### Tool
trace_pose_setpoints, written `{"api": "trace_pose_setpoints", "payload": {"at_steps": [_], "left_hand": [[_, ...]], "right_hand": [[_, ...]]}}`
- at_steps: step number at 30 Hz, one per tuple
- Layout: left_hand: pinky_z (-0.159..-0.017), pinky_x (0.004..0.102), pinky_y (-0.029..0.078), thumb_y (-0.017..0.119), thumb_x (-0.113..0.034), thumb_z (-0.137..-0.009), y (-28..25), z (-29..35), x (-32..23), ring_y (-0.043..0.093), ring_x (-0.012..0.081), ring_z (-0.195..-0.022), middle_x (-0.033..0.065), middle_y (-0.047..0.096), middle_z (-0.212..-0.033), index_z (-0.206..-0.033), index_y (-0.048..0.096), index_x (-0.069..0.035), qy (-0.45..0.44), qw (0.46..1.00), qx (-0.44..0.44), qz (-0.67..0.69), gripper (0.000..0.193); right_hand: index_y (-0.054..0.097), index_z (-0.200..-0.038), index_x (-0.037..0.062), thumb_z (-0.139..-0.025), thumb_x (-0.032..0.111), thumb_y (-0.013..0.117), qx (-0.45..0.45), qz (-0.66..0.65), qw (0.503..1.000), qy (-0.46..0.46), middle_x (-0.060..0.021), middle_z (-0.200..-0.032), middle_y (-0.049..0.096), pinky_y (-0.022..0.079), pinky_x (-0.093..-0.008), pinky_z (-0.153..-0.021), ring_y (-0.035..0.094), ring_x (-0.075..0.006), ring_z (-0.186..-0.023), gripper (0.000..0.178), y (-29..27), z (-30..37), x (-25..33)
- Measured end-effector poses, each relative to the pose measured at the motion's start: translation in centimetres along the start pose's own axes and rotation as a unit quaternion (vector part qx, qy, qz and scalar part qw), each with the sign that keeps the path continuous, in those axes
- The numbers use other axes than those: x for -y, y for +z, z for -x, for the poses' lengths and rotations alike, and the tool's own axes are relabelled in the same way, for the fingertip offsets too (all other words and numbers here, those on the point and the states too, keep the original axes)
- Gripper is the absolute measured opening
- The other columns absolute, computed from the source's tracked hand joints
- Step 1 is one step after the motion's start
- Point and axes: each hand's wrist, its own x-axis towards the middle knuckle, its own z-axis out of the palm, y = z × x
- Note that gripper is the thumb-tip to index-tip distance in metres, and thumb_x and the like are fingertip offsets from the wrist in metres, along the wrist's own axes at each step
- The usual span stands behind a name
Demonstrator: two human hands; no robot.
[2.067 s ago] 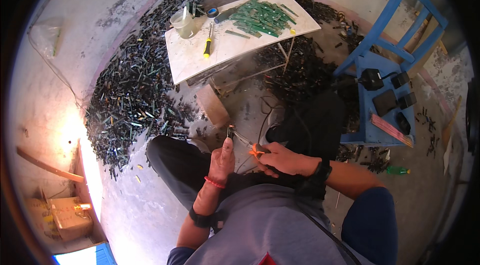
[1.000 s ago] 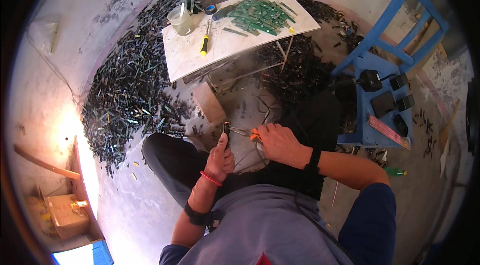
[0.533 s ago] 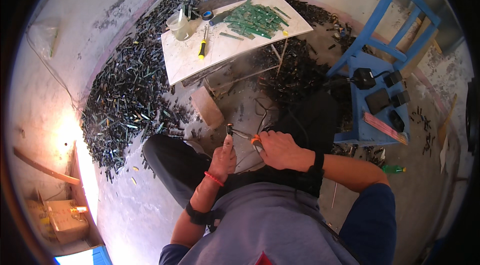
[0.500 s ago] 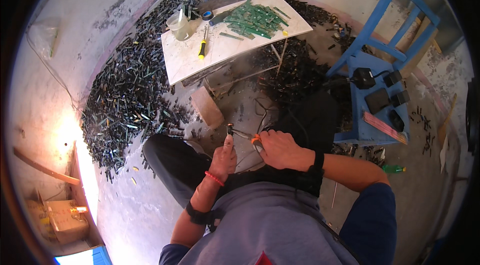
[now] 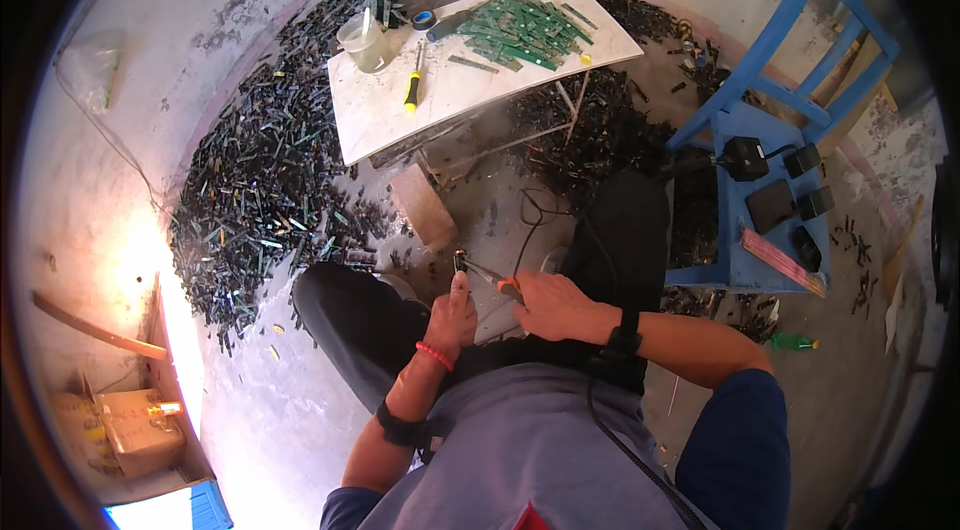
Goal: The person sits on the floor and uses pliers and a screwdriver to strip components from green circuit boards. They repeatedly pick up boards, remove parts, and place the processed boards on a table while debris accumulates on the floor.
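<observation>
My left hand [image 5: 453, 320], with a red bead bracelet at its wrist, is closed on a small dark piece [image 5: 460, 263], thumb pointing up along it. What kind of piece it is cannot be made out. My right hand [image 5: 562, 308] grips a pair of pliers [image 5: 486, 274] with orange handles, partly hidden by the fingers. The jaws reach left to the top of the dark piece and appear to touch it. Both hands are in front of my lap, between my knees.
Ahead stands a low white table [image 5: 365, 125] with green strips [image 5: 525, 30], a screwdriver [image 5: 413, 90], a tape roll [image 5: 424, 20] and a plastic cup [image 5: 364, 52]. Dark strips [image 5: 260, 180] heap around it. A brick-like block [image 5: 424, 206] lies near. A blue chair [image 5: 735, 120] at right holds black devices.
The view has shifted slightly, moving the table and chair a little to the right. My right hand has moved slightly right and down, and the pliers slant more. Both hands keep their holds.
</observation>
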Motion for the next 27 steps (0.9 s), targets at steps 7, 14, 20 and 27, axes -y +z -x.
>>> {"api": "trace_pose_setpoints", "payload": {"at_steps": [7,14,20,27], "left_hand": [[-0.033,0.0245,0.014,0.038,-0.063,-0.088,-0.5,-0.2,-0.6,0.017,0.0086,-0.033,-0.0057,0.02,-0.043,-0.053,0.026,-0.019,-0.064,0.98,0.127,0.14,0.058],[-0.033,0.025,0.017,0.035,-0.062,-0.089,-0.7,-0.3,-0.9,0.017,0.0098,-0.031,-0.0049,0.021,-0.04,-0.052,0.029,-0.018,-0.096,0.955,0.158,0.23,0.058],[-0.033,0.0248,0.017,0.035,-0.062,-0.089,-1.0,0.1,-0.6,0.017,0.0096,-0.031,-0.0049,0.022,-0.04,-0.052,0.03,-0.018,-0.074,0.958,0.169,0.219,0.058],[-0.033,0.0246,0.017,0.034,-0.062,-0.09,-1.3,0.3,-0.2,0.017,0.0091,-0.032,-0.0053,0.022,-0.041,-0.053,0.031,-0.018,-0.069,0.958,0.169,0.221,0.058]], "right_hand": [[0.053,-0.081,-0.002,-0.075,0.018,0.052,0.192,-0.37,0.897,0.147,-0.0108,-0.066,0.057,0.046,-0.0343,-0.059,0.057,-0.0222,-0.06,0.021,-1.9,-0.6,-0.9],[0.051,-0.076,0.0006,-0.075,0.02,0.05,0.155,-0.328,0.929,0.072,-0.0103,-0.065,0.055,0.045,-0.0331,-0.059,0.054,-0.0207,-0.058,0.019,-1.3,-0.1,-2.5],[0.054,-0.089,-0.0013,-0.078,0.025,0.049,0.052,0.003,0.999,0.017,-0.0218,-0.075,0.06,0.045,-0.0438,-0.066,0.059,-0.0374,-0.076,0.029,-2.5,1.2,-0.3],[0.054,-0.09,-0.0007,-0.078,0.024,0.05,0.117,-0.05,0.991,0.031,-0.0179,-0.078,0.062,0.047,-0.0406,-0.063,0.061,-0.0332,-0.073,0.028,-2.7,0.6,-0.4]]}}
